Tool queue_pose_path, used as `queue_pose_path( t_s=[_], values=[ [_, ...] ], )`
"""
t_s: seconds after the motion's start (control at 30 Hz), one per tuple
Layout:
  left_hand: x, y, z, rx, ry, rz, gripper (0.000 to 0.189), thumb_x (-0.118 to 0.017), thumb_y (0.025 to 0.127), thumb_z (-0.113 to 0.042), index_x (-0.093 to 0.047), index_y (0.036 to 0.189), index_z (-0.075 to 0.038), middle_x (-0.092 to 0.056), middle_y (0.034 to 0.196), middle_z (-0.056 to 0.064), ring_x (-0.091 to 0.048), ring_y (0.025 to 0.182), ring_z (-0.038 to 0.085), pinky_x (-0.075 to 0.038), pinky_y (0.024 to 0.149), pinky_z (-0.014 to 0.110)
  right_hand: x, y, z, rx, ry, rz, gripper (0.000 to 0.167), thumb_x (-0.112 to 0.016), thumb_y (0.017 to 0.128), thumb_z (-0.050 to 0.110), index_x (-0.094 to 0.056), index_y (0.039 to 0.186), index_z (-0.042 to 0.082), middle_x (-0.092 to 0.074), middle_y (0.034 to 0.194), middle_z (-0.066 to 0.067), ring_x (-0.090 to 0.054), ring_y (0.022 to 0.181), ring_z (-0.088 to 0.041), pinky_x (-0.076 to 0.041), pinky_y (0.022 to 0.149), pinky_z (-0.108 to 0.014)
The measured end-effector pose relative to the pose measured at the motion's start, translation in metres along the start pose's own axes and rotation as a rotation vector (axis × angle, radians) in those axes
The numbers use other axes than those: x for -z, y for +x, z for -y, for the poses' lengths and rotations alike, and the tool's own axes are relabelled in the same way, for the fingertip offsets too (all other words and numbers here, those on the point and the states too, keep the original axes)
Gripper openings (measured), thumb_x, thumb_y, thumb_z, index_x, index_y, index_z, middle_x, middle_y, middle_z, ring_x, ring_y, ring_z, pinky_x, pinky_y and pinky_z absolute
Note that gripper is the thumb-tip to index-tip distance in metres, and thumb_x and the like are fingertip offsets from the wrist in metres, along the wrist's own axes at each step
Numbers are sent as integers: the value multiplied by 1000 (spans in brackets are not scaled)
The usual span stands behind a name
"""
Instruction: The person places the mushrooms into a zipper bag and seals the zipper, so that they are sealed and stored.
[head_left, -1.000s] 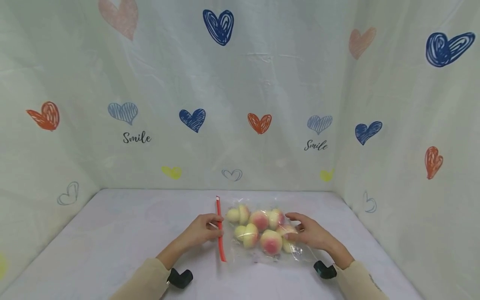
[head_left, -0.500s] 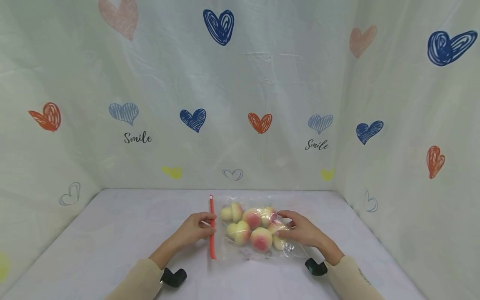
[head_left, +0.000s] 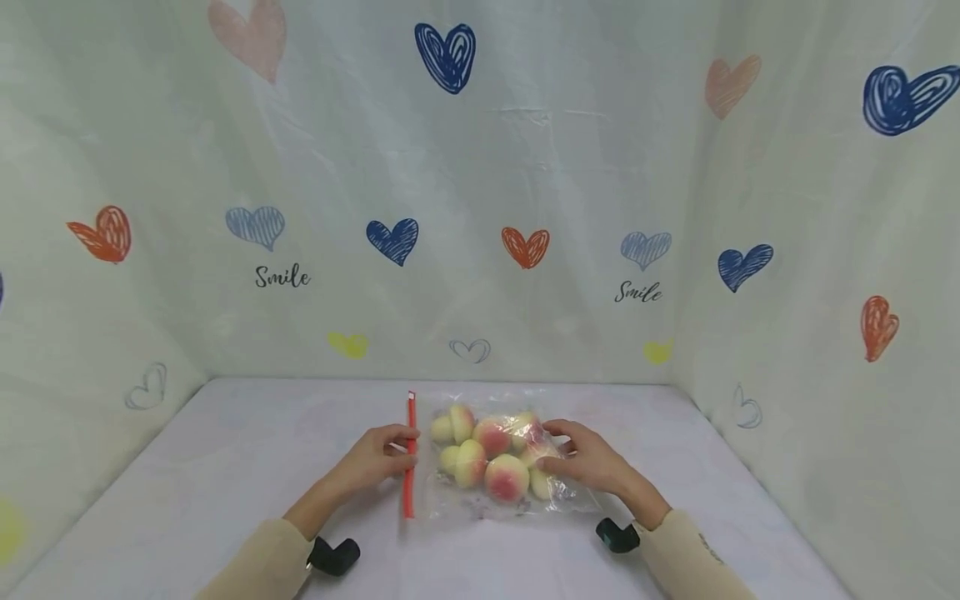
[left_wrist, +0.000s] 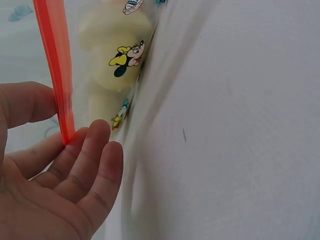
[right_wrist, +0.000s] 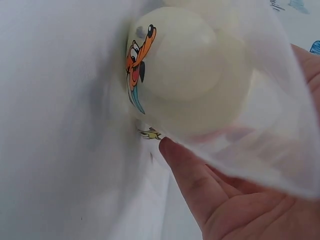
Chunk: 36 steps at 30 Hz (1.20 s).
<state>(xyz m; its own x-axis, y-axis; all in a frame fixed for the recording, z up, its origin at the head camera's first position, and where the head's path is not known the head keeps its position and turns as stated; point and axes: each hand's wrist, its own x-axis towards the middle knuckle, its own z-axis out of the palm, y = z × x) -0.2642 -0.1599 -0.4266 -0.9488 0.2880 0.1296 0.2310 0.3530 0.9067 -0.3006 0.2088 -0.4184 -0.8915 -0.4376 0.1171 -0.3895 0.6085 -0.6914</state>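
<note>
A clear zip bag (head_left: pixel 480 505) with a red closure strip (head_left: pixel 409 492) lies on its side on the table, cartoon figures printed on it. Inside are several toy peaches (head_left: pixel 507 478), pale yellow with pink blush. My left hand (head_left: pixel 375 458) pinches the strip near its middle; the left wrist view shows the strip (left_wrist: pixel 56 65) between thumb and fingers. At the bag's other end, my right hand (head_left: pixel 592 460) grips the peaches through the plastic, fingers on the far side and thumb on the near side. In the right wrist view, the plastic hides part of that hand (right_wrist: pixel 240 200).
A white-covered table (head_left: pixel 247 467) extends around the bag. Pale curtains (head_left: pixel 480 167) printed with hearts and "Smile" enclose it at the back and sides. Black wrist devices, one on the left (head_left: pixel 335 557) and one on the right (head_left: pixel 618 536), sit below the forearms.
Both hands and the bag between them have shifted left across the table. The holds look the same throughout. The head view has turned slightly.
</note>
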Motion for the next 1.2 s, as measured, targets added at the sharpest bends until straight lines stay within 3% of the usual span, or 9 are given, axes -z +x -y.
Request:
queue_pose_path(
  t_s=[0.2,0.5,0.8,0.97,1.2],
  values=[
    [5,-1,4,-30,8,4,43,-68,83,-2,-54,120,14,-62,102,20,-64,84,23,-53,65,27,-3,1,6,14,2,17,66,-75,81,36,-51,133,4,-54,130,-12,-59,99,-24,-52,76,-32],
    [10,1,8,-10,23,-9,42,-66,83,0,-54,121,14,-61,103,22,-64,84,22,-53,65,28,-9,2,11,4,-11,-4,64,-75,80,36,-53,132,5,-54,129,-13,-58,98,-24,-51,74,-33],
    [15,-5,6,52,72,-65,41,-65,86,-5,-55,124,7,-62,104,14,-63,83,20,-53,66,30,-10,6,16,4,-28,7,66,-74,80,39,-52,132,5,-54,130,-11,-58,98,-22,-52,74,-31],
    [23,-13,2,95,126,-86,44,-66,87,-11,-54,129,-2,-61,105,11,-62,82,19,-54,67,31,-1,4,16,-21,-45,13,70,-74,81,40,-49,135,4,-51,132,-15,-60,101,-24,-53,76,-33],
    [43,-30,-3,97,262,-113,43,-65,89,-15,-54,128,-2,-61,106,9,-60,86,18,-52,65,28,28,-4,12,-40,-152,-14,70,-70,83,45,-46,138,7,-47,136,-14,-59,104,-24,-52,82,-37]
  ],
)
